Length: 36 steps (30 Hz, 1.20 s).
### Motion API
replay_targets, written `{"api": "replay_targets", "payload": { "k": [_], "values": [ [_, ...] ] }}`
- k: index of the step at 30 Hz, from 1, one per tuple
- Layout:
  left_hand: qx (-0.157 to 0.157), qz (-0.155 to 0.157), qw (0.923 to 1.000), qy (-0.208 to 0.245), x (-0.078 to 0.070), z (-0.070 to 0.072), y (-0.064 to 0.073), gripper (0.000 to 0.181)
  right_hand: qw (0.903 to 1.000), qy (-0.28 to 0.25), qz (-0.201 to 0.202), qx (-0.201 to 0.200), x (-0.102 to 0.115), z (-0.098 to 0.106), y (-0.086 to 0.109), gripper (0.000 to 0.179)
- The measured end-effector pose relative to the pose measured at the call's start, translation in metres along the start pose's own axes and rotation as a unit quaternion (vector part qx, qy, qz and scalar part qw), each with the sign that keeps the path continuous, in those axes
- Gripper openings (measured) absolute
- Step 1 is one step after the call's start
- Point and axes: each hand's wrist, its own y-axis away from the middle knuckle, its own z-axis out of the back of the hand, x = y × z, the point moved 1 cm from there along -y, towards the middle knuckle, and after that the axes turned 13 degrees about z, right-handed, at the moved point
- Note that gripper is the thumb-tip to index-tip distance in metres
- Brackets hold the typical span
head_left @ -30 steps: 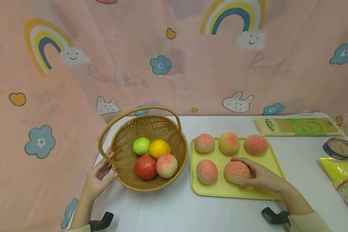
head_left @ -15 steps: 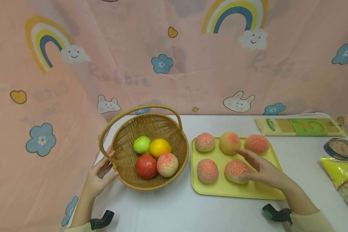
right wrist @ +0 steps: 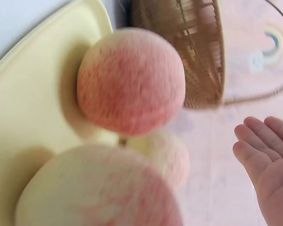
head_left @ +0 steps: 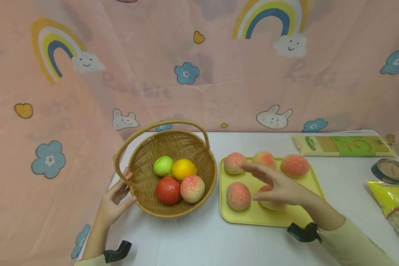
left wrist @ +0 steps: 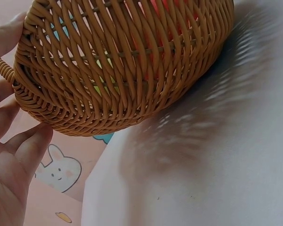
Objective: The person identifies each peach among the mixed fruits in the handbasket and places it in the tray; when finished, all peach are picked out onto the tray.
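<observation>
A wicker basket (head_left: 143, 177) with an arched handle holds a green apple (head_left: 163, 166), a round yellow fruit (head_left: 184, 170), a red apple (head_left: 169, 190) and a peach (head_left: 192, 188). At its left side my left hand (head_left: 109, 207) grips the rim by the handle's base, thumb and fingers on either side of the handle joint (left wrist: 23, 80). My right hand (head_left: 279, 184) hovers with fingers and thumb spread over a yellow tray (head_left: 224, 218) of several peaches. Nothing is between its fingers. It partly hides the front middle peach (head_left: 273, 205); thumb tip lies near the front left peach (head_left: 238, 195).
Behind the tray on the right lies a long packet (head_left: 345, 146) with a green label. A round tin (head_left: 390, 170) and a yellow bag (head_left: 395, 199) stand along the right side. A pink patterned cloth (head_left: 216, 92) hangs behind the white table (head_left: 199, 244).
My right hand has come off the front middle peach, risen and moved left across the tray toward the front left peach. The left hand stays on the basket.
</observation>
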Motion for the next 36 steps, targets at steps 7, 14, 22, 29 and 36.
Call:
{"api": "replay_targets", "payload": {
  "k": [7, 14, 22, 29, 36],
  "values": [
    [-0.001, 0.0, 1.0, 0.004, 0.0, -0.001, 0.0, 0.068, 0.9986, 0.018, -0.001, 0.05, 0.011, -0.012, -0.033, 0.073],
    [-0.001, 0.004, 1.0, 0.004, 0.001, 0.0, 0.0, 0.068, 0.9953, 0.005, 0.003, 0.096, 0.017, -0.023, -0.073, 0.073],
    [0.0, -0.001, 1.0, -0.003, 0.002, 0.0, -0.001, 0.067, 0.9898, 0.024, 0.006, 0.14, 0.014, -0.038, -0.113, 0.07],
    [-0.001, 0.002, 1.0, -0.004, 0.003, 0.001, -0.002, 0.067, 0.9828, 0.048, -0.012, 0.178, 0.008, -0.05, -0.136, 0.068],
    [0.0, 0.004, 1.0, -0.003, 0.003, 0.001, -0.001, 0.068, 0.9706, 0.079, -0.021, 0.226, 0.005, -0.057, -0.154, 0.065]
  ]
}}
